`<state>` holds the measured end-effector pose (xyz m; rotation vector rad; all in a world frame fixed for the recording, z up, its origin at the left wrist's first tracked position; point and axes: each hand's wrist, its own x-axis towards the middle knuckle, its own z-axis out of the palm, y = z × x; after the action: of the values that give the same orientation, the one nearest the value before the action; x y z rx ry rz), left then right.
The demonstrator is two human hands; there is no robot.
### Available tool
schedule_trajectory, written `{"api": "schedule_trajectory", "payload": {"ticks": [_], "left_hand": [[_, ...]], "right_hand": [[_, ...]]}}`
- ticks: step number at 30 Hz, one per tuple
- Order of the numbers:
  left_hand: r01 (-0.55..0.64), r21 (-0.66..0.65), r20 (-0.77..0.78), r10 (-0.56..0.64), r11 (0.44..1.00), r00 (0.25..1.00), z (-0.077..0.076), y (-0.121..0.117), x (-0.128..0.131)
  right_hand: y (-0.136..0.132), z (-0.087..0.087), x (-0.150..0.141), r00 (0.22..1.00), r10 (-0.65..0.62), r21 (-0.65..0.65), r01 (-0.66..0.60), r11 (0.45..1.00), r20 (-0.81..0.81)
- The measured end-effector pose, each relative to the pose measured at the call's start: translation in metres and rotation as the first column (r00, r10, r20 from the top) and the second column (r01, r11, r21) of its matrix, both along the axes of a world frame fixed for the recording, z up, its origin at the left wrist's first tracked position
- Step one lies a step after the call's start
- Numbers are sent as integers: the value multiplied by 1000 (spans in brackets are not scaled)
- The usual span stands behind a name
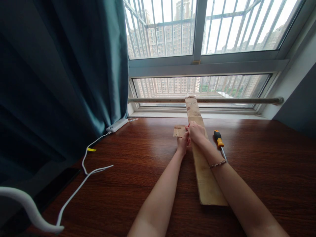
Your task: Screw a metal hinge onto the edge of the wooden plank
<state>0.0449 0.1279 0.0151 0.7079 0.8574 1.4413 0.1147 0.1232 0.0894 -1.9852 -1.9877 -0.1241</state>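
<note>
Above the dark wood-grain tabletop [143, 158], have left hand [182, 144] and right hand [197, 131] bunched together with fingers curled at the near right corner of a small rough-edged wooden piece [178, 131], just left of a long wooden plank [206, 184]; cannot tell either hand's exact pinch among overlapping fingers. See the plank slant beneath the right wrist toward a metal rail [158, 100], with a black-and-yellow-handled screwdriver [218, 138] just right of the right forearm.
</note>
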Motion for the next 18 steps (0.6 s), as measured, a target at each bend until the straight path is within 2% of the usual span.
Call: {"api": "schedule_trajectory", "payload": {"ticks": [5, 13, 15, 18], "left_hand": [[-18, 43, -38, 20, 999, 999, 0, 1, 0], [-25, 74, -45, 28, 997, 999, 3, 1, 2], [-22, 77, -26, 24, 997, 999, 2, 1, 2], [-16, 92, 6, 16, 996, 1000, 0, 0, 2]], "right_hand": [[1, -1, -1, 999, -19, -3, 19, 1000, 37], [3, -6, -1, 998, -65, 31, 65, 997, -16], [4, -5, 4, 999, -24, 38, 25, 999, -34], [9, -3, 16, 989, 109, 10, -108, 994, -104]]}}
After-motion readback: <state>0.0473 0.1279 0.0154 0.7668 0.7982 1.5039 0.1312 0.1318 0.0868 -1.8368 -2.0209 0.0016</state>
